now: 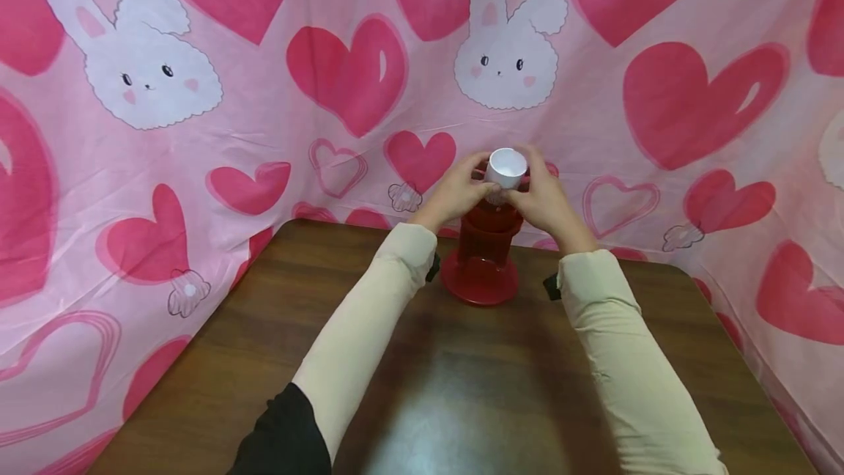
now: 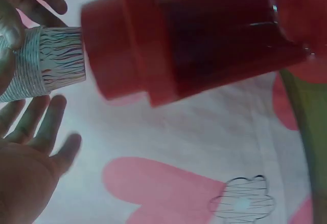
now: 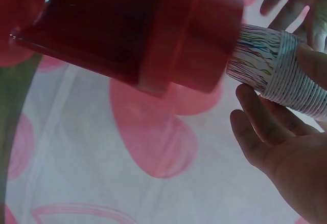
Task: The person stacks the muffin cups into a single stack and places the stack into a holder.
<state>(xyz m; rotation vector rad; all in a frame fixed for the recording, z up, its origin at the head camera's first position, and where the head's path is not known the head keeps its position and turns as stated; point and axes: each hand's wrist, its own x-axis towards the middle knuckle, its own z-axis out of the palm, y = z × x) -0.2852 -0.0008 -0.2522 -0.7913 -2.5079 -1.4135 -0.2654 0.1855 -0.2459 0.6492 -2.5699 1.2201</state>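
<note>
A stack of nested paper cups (image 1: 506,171) stands upright between my two hands, its white opening facing up. Thin coloured wavy lines mark the lowest cup (image 2: 64,58), and many rims are layered above it. From the left, my left hand (image 1: 458,193) holds the stack with thumb and fingers. My right hand (image 1: 546,200) grips it from the other side. Directly below is a red plastic cup dispenser (image 1: 484,244) with a round collar (image 3: 212,37) on top. The stack's bottom is at the collar's mouth; whether it is inside, I cannot tell.
The dispenser's round red base (image 1: 480,288) rests near the back edge of the brown wooden table (image 1: 455,387). Pink cloth (image 1: 264,123) with hearts and rabbits hangs close behind and along the sides. Dark wrist devices (image 1: 552,286) sit below both wrists.
</note>
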